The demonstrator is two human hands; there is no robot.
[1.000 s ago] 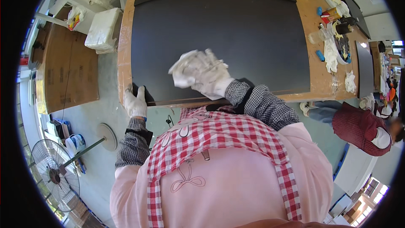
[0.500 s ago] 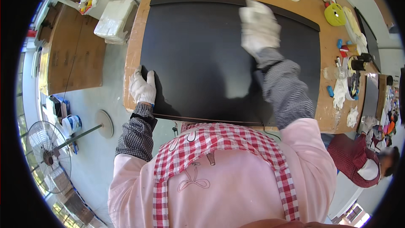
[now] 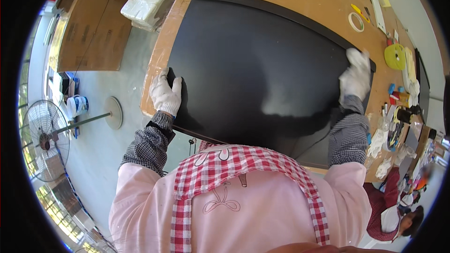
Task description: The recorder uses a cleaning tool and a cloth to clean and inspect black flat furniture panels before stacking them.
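Observation:
A large, flat, glossy black panel [image 3: 234, 65] with a raised strip along its far edge lies on the brown work table [image 3: 161, 51]. My left hand [image 3: 166, 94], in a white knit glove, grips the panel's left edge near the close corner, thumb on top. My right hand [image 3: 355, 77], also white-gloved, is over the panel's far right corner. Motion smears its fingers, so whether a cloth is in them cannot be made out. A thin dark line, perhaps a cable, runs near the panel's lower right.
Beyond the panel lie a tape roll [image 3: 356, 22] and a yellow cutter [image 3: 360, 12]. A yellow-green container [image 3: 394, 56] stands on the right among gloves and small items. A standing fan [image 3: 45, 140] and a large carton [image 3: 96, 33] are at left; another person [image 3: 386, 208] is at lower right.
My right hand has swept rightward and nearer, from the panel's far middle to its right corner. My left hand stays at the left edge. The whole view has turned somewhat.

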